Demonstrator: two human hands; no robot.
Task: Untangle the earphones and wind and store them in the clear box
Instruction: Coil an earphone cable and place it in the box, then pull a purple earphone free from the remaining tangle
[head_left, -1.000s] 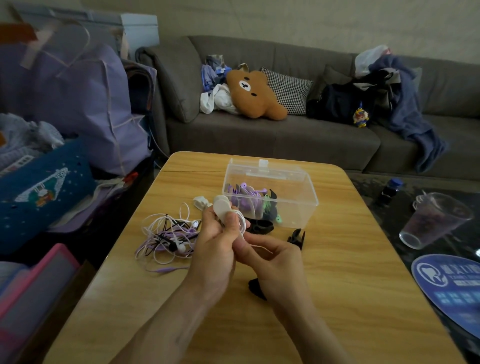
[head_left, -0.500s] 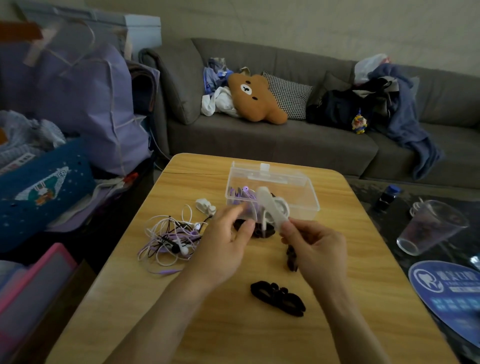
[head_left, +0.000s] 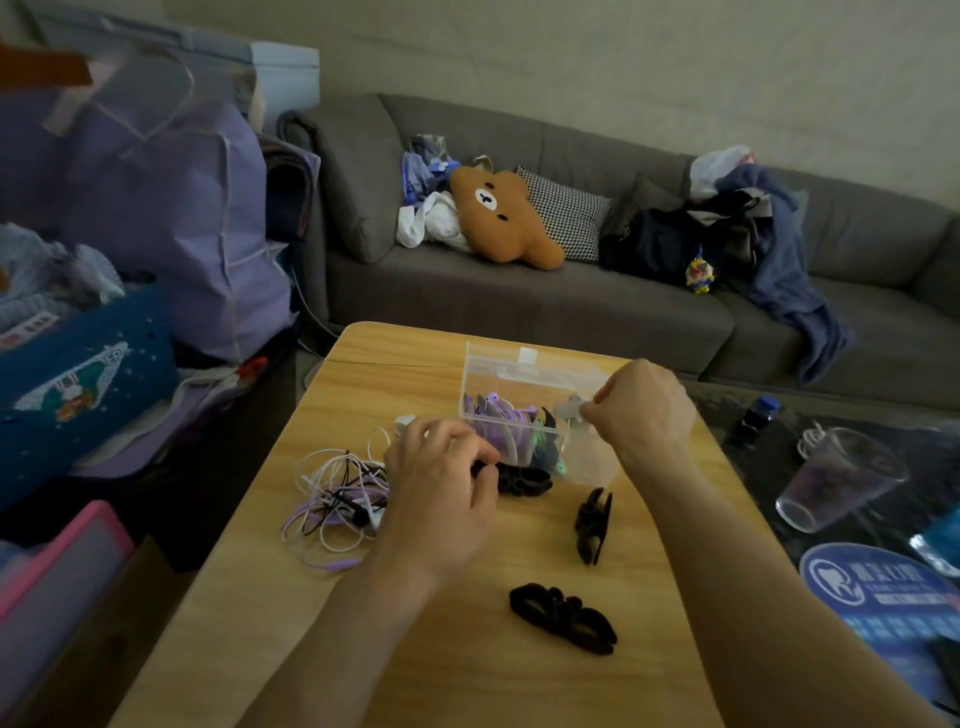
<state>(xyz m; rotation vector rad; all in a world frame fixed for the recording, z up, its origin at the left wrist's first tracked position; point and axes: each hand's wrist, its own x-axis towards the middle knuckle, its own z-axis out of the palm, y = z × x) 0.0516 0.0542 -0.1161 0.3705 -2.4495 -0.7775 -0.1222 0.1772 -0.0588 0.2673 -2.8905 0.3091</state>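
Storage step is in hand: right hand (head_left: 641, 410) is up at the right end of the clear box (head_left: 524, 382) on the far middle of the wooden table (head_left: 415, 665), fingers curled in a pinch on something small and pale at the rim, most likely a wound white earphone going in, though blur keeps me from being sure. Purple cable and dark clips already show through the box wall. Left hand (head_left: 441, 478) sits just near and left of the box, fingers loosely bent, tips touching a black clip (head_left: 519, 478) against the box's near wall; I cannot tell whether it actually grips it. Tangle of earphones (head_left: 337, 499), white, purple and black cords, lies on the table directly left of that hand, touching it or nearly so. Two more black clips (head_left: 563, 618) lie nearer, well apart from the box. Judging from this, next comes letting go inside the box, then going to the tangle to tease one cord loose without tightening the knots.
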